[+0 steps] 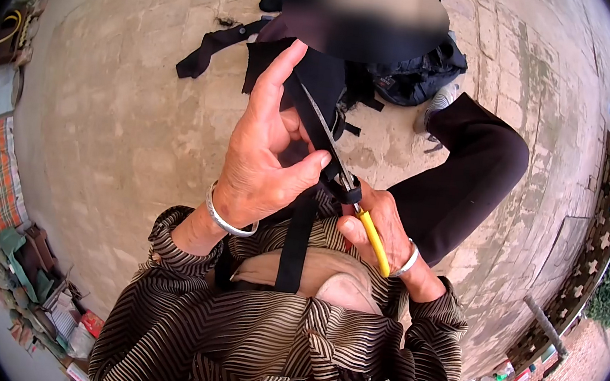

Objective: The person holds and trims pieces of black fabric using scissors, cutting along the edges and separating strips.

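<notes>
My right hand (384, 226) is closed round scissors with a yellow handle (374, 242). Their narrow metal blade (321, 117) points up and away, lying along a black fabric strap (306, 112). My left hand (264, 148) pinches this strap between the thumb and the curled fingers, while its index finger stretches up along the cloth. Part of the strap near the scissors' pivot is hidden by the hands. Below them a black strip (295, 253) hangs over my lap, across a beige cloth (345, 270).
A black bag (420, 72) lies on the concrete floor (116, 131) ahead, with loose black straps (212, 48) to its left. A blurred oval covers part of that pile. Piled household items (45, 289) stand at left; a patterned low wall (602, 224) runs along the right.
</notes>
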